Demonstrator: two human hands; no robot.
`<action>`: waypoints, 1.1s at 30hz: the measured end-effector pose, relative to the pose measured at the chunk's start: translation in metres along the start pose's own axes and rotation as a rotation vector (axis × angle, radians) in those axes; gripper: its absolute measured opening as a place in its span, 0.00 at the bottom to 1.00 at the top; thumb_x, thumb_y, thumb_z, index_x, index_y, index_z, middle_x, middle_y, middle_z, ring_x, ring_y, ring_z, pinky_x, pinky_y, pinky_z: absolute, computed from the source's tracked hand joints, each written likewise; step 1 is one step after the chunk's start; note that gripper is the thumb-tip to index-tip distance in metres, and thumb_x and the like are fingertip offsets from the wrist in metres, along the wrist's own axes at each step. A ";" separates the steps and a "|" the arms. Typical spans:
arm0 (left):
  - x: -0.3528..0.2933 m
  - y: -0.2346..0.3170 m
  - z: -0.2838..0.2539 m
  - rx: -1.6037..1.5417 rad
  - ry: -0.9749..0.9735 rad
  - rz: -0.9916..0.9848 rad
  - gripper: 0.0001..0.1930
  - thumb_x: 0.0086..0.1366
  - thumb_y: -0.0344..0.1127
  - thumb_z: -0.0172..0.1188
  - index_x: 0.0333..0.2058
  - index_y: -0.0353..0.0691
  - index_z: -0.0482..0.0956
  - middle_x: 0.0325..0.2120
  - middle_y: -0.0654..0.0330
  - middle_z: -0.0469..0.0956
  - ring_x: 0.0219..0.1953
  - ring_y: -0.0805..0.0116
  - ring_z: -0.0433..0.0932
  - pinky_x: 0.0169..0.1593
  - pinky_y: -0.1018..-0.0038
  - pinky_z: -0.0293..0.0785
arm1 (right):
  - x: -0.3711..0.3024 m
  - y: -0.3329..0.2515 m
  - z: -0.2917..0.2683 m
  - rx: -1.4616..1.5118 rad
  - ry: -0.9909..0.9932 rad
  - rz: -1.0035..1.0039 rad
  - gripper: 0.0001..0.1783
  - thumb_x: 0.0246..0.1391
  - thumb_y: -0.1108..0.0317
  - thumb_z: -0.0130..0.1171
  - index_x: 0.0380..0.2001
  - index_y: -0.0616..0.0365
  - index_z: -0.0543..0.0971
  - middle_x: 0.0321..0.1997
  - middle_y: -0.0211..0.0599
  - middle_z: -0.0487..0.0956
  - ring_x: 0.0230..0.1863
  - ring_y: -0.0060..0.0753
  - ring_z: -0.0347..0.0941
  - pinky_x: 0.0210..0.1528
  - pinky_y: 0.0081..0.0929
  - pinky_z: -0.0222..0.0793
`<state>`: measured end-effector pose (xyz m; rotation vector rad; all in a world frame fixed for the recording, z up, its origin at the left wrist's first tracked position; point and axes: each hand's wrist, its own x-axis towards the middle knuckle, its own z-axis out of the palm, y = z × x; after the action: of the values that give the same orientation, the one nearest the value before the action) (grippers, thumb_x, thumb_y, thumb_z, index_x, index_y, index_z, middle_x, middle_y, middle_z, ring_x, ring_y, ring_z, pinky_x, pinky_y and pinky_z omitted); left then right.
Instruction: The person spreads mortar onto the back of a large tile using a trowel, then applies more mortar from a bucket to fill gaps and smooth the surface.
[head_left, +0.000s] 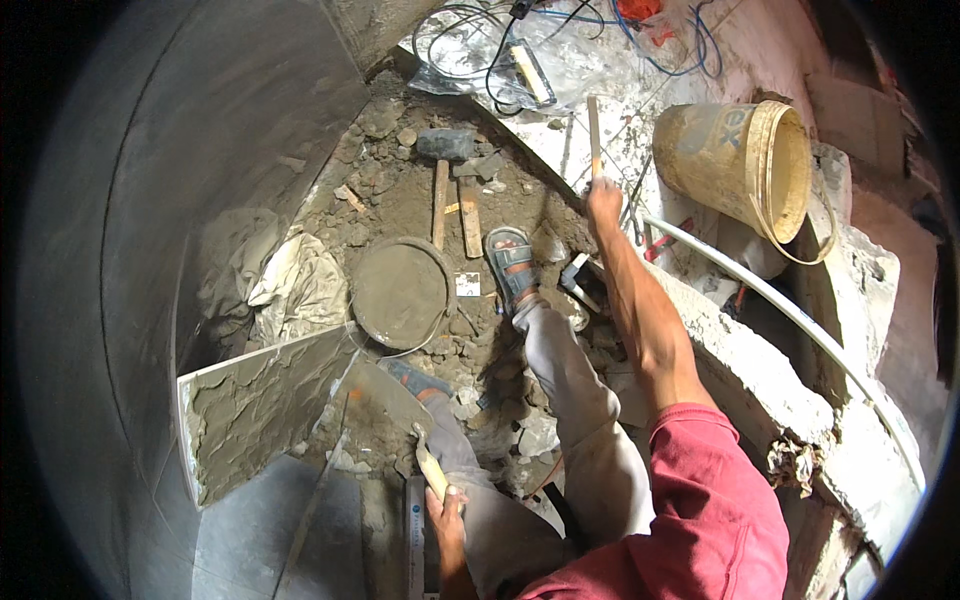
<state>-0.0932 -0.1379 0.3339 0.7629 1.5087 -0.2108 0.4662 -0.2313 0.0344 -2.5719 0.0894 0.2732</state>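
Red sleeve (705, 490) lies nearest the camera, behind the right hand (604, 208) on the same arm. Dark wall panels (90, 300) fill the far left, well apart from the left hand (447, 505). Flat pale-edged tile (265, 420), face coated with ridged grey mortar: ahead and left of the left grip, not touching it. Dirty yellowish bucket (705, 160), mouth showing at its right end: near the right grip, on its right. Round basin (402, 295) filled with grey mortar: ahead of the left grip, left of and nearer than the right. Crumpled pale cloth (295, 295): beyond the tile, farther left than the left grip. Black-headed mallet (440, 190), wooden handle pointing back: left of the right grip, apart from it. Trowel (431, 467): in the left hand, which is wrapped round its pale handle; working end points away from the grip, blade outline hard to separate from the grey ground. Narrow wooden strip (595, 135): near end held in the right fist, remainder projecting forward.
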 end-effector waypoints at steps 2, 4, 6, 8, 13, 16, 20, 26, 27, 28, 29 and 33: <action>-0.004 0.012 0.010 0.019 0.036 -0.047 0.21 0.63 0.45 0.55 0.43 0.31 0.66 0.29 0.56 0.73 0.31 0.69 0.71 0.40 0.73 0.66 | 0.023 -0.036 0.002 0.056 -0.011 -0.012 0.21 0.59 0.55 0.45 0.29 0.65 0.77 0.22 0.55 0.76 0.27 0.57 0.71 0.32 0.44 0.65; -0.006 0.017 0.017 0.042 0.054 -0.090 0.21 0.63 0.45 0.55 0.43 0.31 0.66 0.28 0.56 0.73 0.31 0.69 0.71 0.40 0.74 0.66 | 0.040 -0.066 -0.001 0.147 0.006 0.039 0.21 0.57 0.56 0.48 0.32 0.67 0.76 0.25 0.55 0.77 0.29 0.59 0.73 0.35 0.44 0.66; -0.001 0.017 0.024 0.000 0.016 -0.063 0.22 0.63 0.45 0.55 0.44 0.31 0.65 0.30 0.57 0.73 0.31 0.70 0.71 0.39 0.74 0.66 | 0.057 -0.068 -0.013 0.018 0.051 -0.029 0.21 0.56 0.56 0.49 0.33 0.68 0.76 0.27 0.56 0.78 0.31 0.60 0.74 0.36 0.44 0.67; -0.001 0.019 0.027 0.022 0.018 -0.060 0.22 0.63 0.45 0.55 0.45 0.31 0.65 0.30 0.57 0.73 0.32 0.70 0.71 0.39 0.74 0.67 | 0.021 -0.087 -0.016 -0.224 0.025 -0.192 0.23 0.54 0.55 0.51 0.40 0.69 0.74 0.32 0.59 0.78 0.37 0.62 0.74 0.39 0.44 0.69; -0.002 0.025 0.037 0.068 0.022 0.014 0.19 0.62 0.43 0.57 0.43 0.35 0.66 0.29 0.60 0.72 0.29 0.73 0.71 0.35 0.76 0.67 | -0.176 -0.094 -0.064 0.111 -0.996 -0.271 0.26 0.57 0.49 0.48 0.44 0.63 0.74 0.42 0.55 0.76 0.45 0.52 0.72 0.49 0.39 0.66; 0.000 0.024 0.049 0.019 -0.093 -0.005 0.16 0.63 0.41 0.56 0.42 0.36 0.66 0.28 0.62 0.71 0.28 0.74 0.70 0.33 0.75 0.68 | -0.304 -0.127 -0.131 0.146 -1.509 0.124 0.25 0.59 0.48 0.50 0.46 0.60 0.75 0.43 0.36 0.77 0.46 0.29 0.70 0.49 0.30 0.65; 0.005 -0.015 0.066 0.107 -0.215 0.149 0.18 0.65 0.41 0.51 0.45 0.33 0.63 0.36 0.51 0.71 0.38 0.62 0.72 0.42 0.67 0.68 | -0.395 -0.139 -0.145 0.274 -1.451 0.343 0.26 0.57 0.50 0.54 0.49 0.59 0.70 0.42 0.36 0.75 0.45 0.28 0.67 0.49 0.29 0.64; 0.000 -0.007 0.049 0.324 -0.452 0.198 0.34 0.66 0.52 0.48 0.63 0.39 0.50 0.51 0.43 0.67 0.49 0.52 0.70 0.53 0.64 0.66 | -0.385 -0.147 -0.138 -0.137 -0.988 -0.330 0.21 0.55 0.57 0.56 0.46 0.58 0.68 0.34 0.49 0.74 0.35 0.46 0.73 0.38 0.38 0.68; -0.002 -0.008 0.044 0.130 -0.466 0.226 0.34 0.66 0.51 0.49 0.64 0.41 0.50 0.51 0.44 0.67 0.49 0.53 0.70 0.53 0.65 0.66 | -0.373 -0.123 -0.131 -0.158 -0.955 -0.493 0.21 0.54 0.60 0.57 0.47 0.57 0.67 0.37 0.51 0.74 0.36 0.52 0.73 0.37 0.39 0.69; -0.003 -0.023 0.034 0.106 -0.395 0.225 0.33 0.66 0.52 0.50 0.63 0.44 0.52 0.49 0.50 0.68 0.46 0.63 0.71 0.50 0.67 0.68 | -0.362 -0.133 -0.130 -0.310 -0.952 -0.676 0.20 0.53 0.62 0.57 0.47 0.57 0.67 0.37 0.49 0.74 0.37 0.55 0.73 0.36 0.41 0.71; -0.002 -0.041 0.021 0.061 -0.317 0.287 0.29 0.66 0.47 0.52 0.62 0.44 0.56 0.48 0.52 0.70 0.46 0.64 0.71 0.50 0.68 0.68 | -0.350 -0.145 -0.133 -0.495 -1.088 -0.759 0.20 0.51 0.64 0.56 0.46 0.55 0.66 0.35 0.47 0.73 0.38 0.52 0.74 0.34 0.42 0.72; -0.005 -0.079 -0.045 0.111 -0.096 0.242 0.22 0.66 0.38 0.52 0.57 0.43 0.63 0.43 0.55 0.74 0.45 0.66 0.72 0.49 0.70 0.68 | -0.335 -0.146 -0.095 -0.771 -1.139 -0.936 0.18 0.51 0.61 0.54 0.44 0.54 0.67 0.38 0.47 0.74 0.37 0.51 0.75 0.33 0.43 0.72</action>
<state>-0.1755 -0.1741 0.3186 1.0028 1.3095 -0.1472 0.1726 -0.1549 0.2595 -2.3251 -1.8210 1.4948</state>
